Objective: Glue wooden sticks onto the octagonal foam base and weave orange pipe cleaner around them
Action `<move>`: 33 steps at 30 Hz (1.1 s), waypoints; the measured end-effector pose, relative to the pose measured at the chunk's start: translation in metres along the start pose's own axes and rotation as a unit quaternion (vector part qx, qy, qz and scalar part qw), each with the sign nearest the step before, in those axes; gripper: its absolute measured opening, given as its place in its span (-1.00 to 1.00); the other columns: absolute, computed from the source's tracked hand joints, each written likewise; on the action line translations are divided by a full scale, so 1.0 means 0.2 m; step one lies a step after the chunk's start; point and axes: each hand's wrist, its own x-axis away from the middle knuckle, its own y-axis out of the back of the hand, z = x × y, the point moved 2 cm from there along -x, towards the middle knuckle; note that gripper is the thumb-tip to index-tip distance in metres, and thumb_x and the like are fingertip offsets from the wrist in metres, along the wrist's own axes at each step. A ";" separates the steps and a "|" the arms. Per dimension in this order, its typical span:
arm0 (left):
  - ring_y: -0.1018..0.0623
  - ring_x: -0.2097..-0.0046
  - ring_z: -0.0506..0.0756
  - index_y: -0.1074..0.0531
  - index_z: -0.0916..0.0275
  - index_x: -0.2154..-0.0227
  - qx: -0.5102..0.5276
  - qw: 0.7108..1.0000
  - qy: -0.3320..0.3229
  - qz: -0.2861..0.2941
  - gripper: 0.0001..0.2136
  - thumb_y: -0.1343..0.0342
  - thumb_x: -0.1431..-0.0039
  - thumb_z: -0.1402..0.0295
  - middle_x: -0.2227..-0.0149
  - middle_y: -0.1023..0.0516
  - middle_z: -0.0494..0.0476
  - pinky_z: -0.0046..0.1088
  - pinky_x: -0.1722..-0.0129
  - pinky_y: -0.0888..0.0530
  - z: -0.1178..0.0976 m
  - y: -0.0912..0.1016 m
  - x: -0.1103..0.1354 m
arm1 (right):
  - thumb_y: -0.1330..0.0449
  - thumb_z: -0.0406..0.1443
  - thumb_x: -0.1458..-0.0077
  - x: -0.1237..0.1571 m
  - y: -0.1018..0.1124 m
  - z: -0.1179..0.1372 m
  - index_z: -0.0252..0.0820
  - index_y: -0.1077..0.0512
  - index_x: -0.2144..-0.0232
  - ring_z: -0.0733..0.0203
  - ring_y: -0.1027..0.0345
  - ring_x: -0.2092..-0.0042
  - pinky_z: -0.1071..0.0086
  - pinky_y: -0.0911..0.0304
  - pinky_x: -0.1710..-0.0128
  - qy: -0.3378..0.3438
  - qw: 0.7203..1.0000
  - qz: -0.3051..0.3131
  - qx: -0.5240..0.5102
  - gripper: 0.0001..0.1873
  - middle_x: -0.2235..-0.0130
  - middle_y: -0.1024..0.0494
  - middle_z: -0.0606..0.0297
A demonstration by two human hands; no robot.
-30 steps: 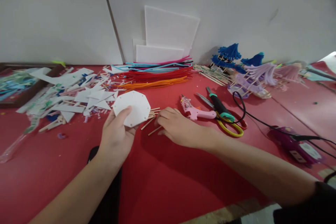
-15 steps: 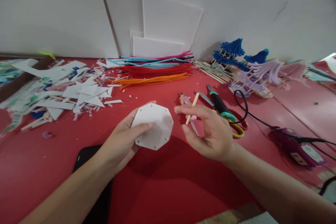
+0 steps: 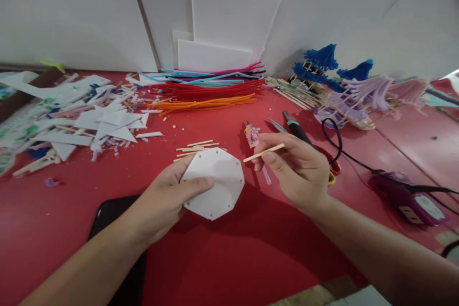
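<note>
the left hand (image 3: 167, 200) is clamping the white octagon (image 3: 224, 189) at nine o'clock, ideally leaving its holes (image 3: 237, 163) uncovered; the right hand (image 3: 300, 167) is pinching a stick (image 3: 258, 154) between fingers, just off its two o'clock edge.

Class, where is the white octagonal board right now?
In the head view, the board is near the middle, in the left hand, just left of the short pale wooden stick in the right hand.
</note>
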 end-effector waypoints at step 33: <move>-0.52 0.45 0.00 -0.51 0.19 0.16 -0.062 0.998 -0.004 0.006 -0.67 -0.28 0.07 0.42 0.41 -0.60 0.05 -0.61 0.51 -0.41 -0.01 -0.01 0.00 | -0.22 -0.58 0.05 0.01 -0.01 0.04 -0.15 -0.34 0.23 0.21 -0.51 0.29 0.29 -0.48 0.32 0.150 0.980 0.064 0.110 -0.65 0.34 -0.57 0.24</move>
